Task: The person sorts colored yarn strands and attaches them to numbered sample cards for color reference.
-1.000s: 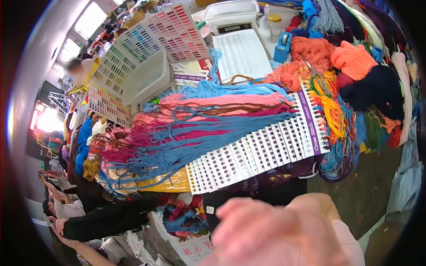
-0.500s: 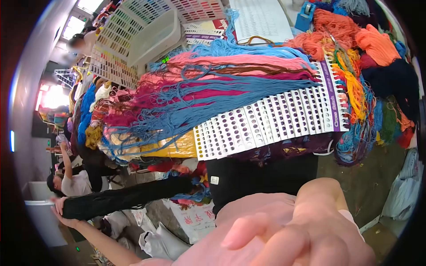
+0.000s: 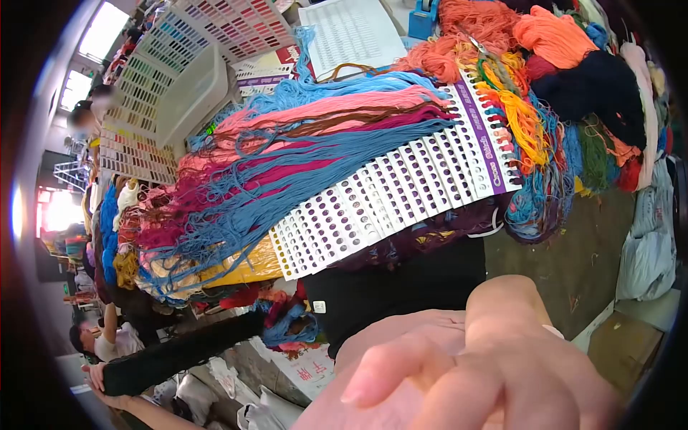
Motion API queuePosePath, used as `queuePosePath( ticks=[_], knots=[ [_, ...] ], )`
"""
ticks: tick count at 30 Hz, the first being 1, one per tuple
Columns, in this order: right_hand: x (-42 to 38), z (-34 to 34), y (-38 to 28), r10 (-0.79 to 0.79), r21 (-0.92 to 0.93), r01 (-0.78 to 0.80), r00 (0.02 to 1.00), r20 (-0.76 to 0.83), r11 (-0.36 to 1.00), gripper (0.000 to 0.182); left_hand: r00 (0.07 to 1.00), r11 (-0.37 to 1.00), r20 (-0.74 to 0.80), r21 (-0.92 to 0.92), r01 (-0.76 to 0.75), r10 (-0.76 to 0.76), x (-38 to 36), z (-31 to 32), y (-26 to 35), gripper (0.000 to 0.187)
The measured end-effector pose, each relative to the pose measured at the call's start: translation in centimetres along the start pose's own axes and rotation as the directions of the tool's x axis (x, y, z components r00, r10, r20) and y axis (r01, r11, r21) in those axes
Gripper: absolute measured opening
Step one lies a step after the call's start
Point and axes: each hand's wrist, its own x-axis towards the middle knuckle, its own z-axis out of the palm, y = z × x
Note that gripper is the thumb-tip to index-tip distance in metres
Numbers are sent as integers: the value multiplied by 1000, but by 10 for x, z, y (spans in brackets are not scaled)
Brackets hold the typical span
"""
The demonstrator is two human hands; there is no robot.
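Note:
My left hand (image 3: pixel 107 383), out at the lower left, is closed around one end of a long black thread skein (image 3: pixel 179 351). The skein stretches from that hand toward the table edge. Very close to the camera at the lower right is my right hand (image 3: pixel 487 387), wrist bent and one finger apart from the others. Nothing shows in it, though the bottom edge cuts off some of its fingers. Beyond my hands, blue thread strands (image 3: pixel 322 161) lie beside pink and magenta ones on white punched thread cards (image 3: pixel 387 193) with a purple strip.
Colour-swatch panels (image 3: pixel 136 107) and a white plastic tray (image 3: pixel 190 97) stand at the back left. Scissors (image 3: pixel 480 46) lie among coral and yellow yarn near a blue tape dispenser (image 3: pixel 423 18). Plastic bags (image 3: pixel 648 244) sit at right. Another person (image 3: pixel 118 338) is at far left.
The view has turned, so the table and cards now appear farther left. My left hand and the black skein sit lower in the frame, the skein slanting more. My right hand stays near the camera.

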Motion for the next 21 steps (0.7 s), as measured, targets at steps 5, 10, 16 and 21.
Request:
queuePosePath(
  ticks=[5, 10, 16, 21],
  knots=[
    [-1, 0, -3, -21, 3, 21, 1000, 2, 1000, 20, 997, 997, 77, -64, 31, -26, 8, -10, 5, 22],
    [0, 2, -6, -39, 7, 39, 999, -3, 999, 18, 989, 997, 139, -62, 55, -46, 6, -6, 2, 24],
    [0, 5, -5, -26, 12, 26, 1000, -1, 1000, 16, 979, 899, -113, 423, -110, 173, -14, 70, -57, 48],
    [-1, 13, -6, -19, 2, 19, 1000, -13, 1000, 14, 970, 798, -196, 603, 3, 145, -12, 92, -75, 49]
  ],
)
